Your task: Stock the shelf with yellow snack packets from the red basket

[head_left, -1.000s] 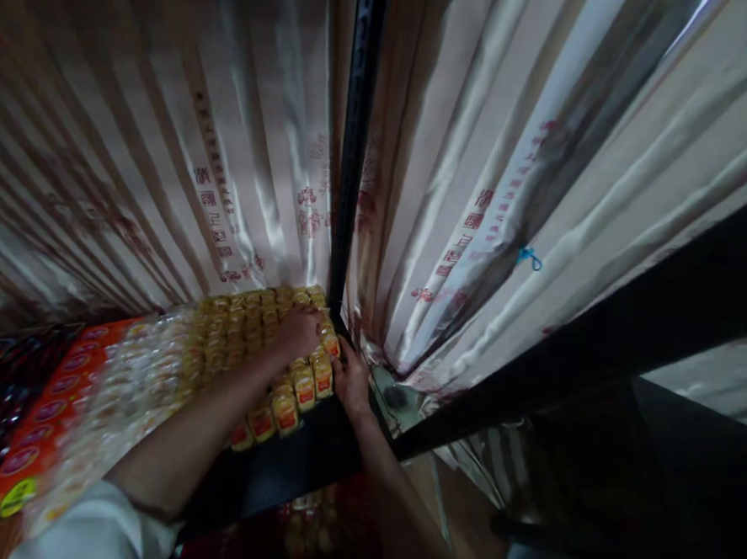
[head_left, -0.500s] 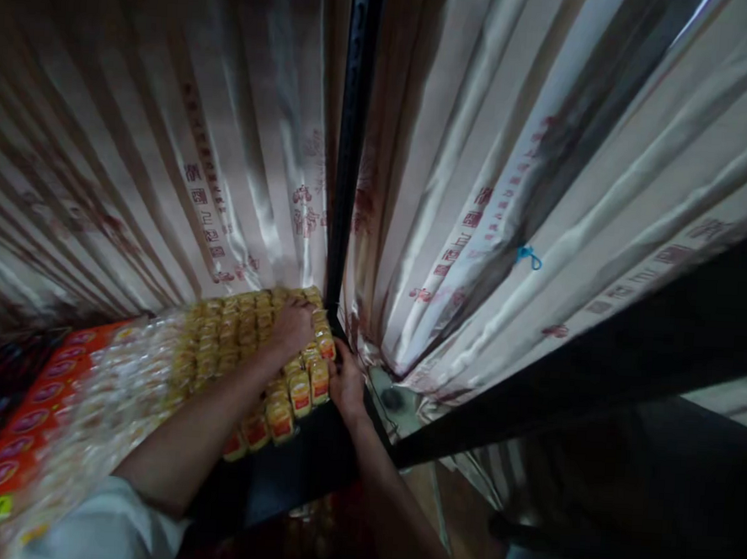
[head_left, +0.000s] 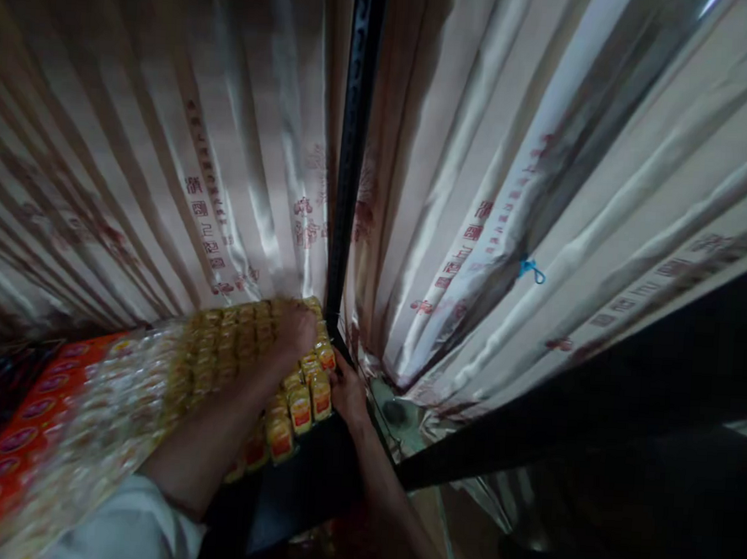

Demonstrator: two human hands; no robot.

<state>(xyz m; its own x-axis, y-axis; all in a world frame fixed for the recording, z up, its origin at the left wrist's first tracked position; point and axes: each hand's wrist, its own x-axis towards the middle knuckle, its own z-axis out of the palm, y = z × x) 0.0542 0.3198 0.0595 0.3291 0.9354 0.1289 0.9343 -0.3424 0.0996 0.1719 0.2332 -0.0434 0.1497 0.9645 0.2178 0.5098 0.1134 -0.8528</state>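
Rows of small yellow packets with red labels sit packed together on a black shelf. My left hand reaches over the rows toward their far right end; motion smears it and its fingers are hidden. At the right end of the rows, my right hand is against the side of the packets, thumb and fingers bent around the end packet. How firmly it grips there does not show.
A black slotted post rises at the shelf's back corner. Pale printed curtains hang behind and to the right. Left of the yellow packets lie clear-wrapped items, an orange printed box and dark wrapped goods. A dark beam crosses at right.
My left hand has moved slightly and is more blurred. My right hand stays by the end of the rows. The whole view has shifted a little.
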